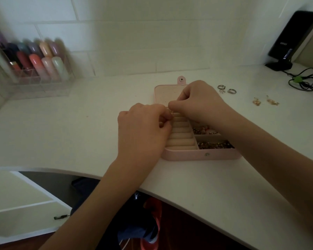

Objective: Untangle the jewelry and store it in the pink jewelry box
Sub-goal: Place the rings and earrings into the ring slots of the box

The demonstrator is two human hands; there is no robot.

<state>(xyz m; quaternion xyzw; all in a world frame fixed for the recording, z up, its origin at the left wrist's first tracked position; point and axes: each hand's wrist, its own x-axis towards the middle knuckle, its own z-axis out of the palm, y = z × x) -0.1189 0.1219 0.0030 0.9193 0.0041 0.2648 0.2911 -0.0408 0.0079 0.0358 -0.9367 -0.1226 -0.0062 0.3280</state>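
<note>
The pink jewelry box [188, 156] lies open on the white desk, its lid flat behind it. Cream ring rolls [181, 136] fill its left half, and two right compartments hold tangled jewelry [215, 144]. My left hand [143, 130] and my right hand [201, 103] meet over the back of the ring rolls. Both pinch a small gold piece of jewelry [171, 111] between their fingertips; most of it is hidden by the fingers. Silver rings [226, 89] and gold earrings [266, 101] lie on the desk right of the box.
A clear organizer of lipsticks [34, 65] stands at the back left against the wall. A black device on a stand [293, 40] and cables [307, 82] sit at the back right. The desk's curved front edge [116, 177] runs below my forearms.
</note>
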